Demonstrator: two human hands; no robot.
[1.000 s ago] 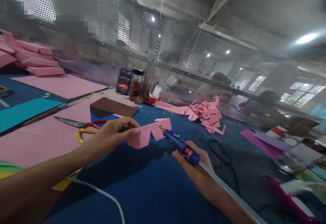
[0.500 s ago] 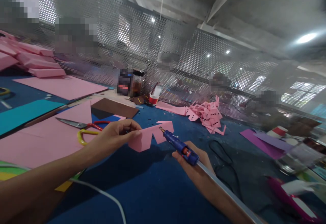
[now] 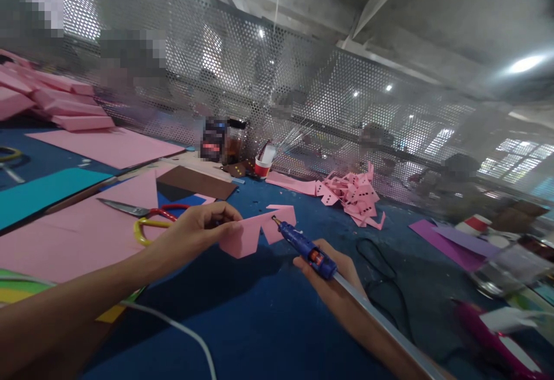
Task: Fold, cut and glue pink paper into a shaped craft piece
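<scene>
Between thumb and fingers, my left hand (image 3: 212,224) pinches a folded pink paper piece (image 3: 244,237) by its left end, above the blue tabletop. A V-shaped notch splits its lower edge. My right hand (image 3: 333,273) is wrapped round a blue hot glue gun (image 3: 303,247), with a long clear glue stick (image 3: 381,316) coming out of its back. The gun's metal nozzle is at the paper's upper edge, right of the notch; whether glue is coming out is too small to tell. Scissors (image 3: 149,218) with red and yellow handles lie beside my left wrist on pink paper (image 3: 78,236).
Cut pink pieces with black dots (image 3: 352,192) are heaped toward the back, near a red and white cup (image 3: 262,164). Folded pink paper (image 3: 64,100) is piled at the far left. A white cable (image 3: 182,328) crosses the front; a magenta glue gun (image 3: 497,334) lies at right.
Both hands, the pink paper and the glue gun hold nearly the same position. The whole view has shifted very slightly.
</scene>
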